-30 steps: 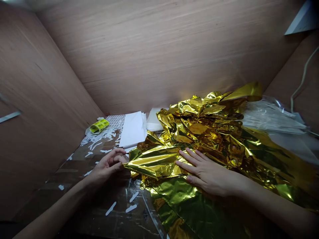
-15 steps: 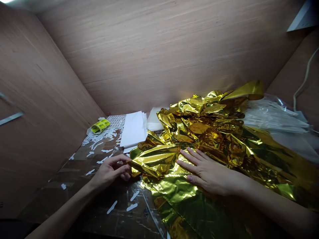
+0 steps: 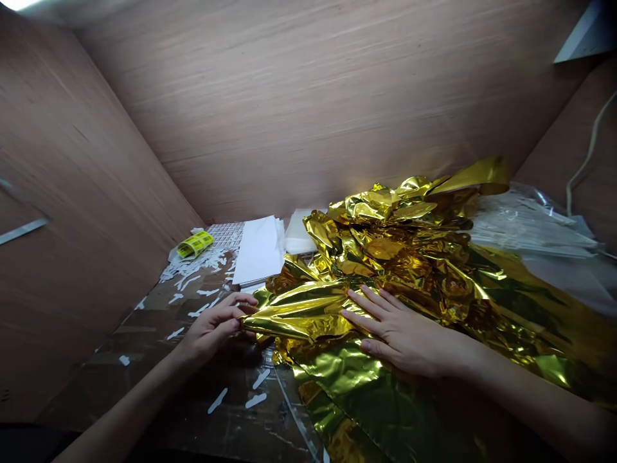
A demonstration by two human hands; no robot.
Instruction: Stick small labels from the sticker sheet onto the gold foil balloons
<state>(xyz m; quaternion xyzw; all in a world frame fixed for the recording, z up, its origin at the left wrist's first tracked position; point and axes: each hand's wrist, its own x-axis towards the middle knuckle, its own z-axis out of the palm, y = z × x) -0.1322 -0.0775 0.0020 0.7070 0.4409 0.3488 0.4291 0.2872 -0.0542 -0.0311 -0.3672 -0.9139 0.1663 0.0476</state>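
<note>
A heap of shiny gold foil (image 3: pixel 385 251) spreads over the right half of the table, crumpled at the back and smoother toward the front. My left hand (image 3: pixel 214 328) pinches the left tip of a foil piece (image 3: pixel 294 315) between thumb and fingers, pulling it into long creases. On the foil my right hand (image 3: pixel 402 331) lies flat, palm down, with its fingers spread. Part of the foil under that palm is hidden.
A stack of white paper (image 3: pixel 260 251) and a roll of yellow labels (image 3: pixel 195 245) stand at the back left, among scattered white cut-outs (image 3: pixel 218 400). Clear plastic bags (image 3: pixel 535 225) are piled at the right. Wooden panels (image 3: pixel 299 109) close off the back and sides.
My left hand has shifted slightly left, drawing the foil's tip out and lifting it into straighter folds. My right hand has stayed in place on the foil.
</note>
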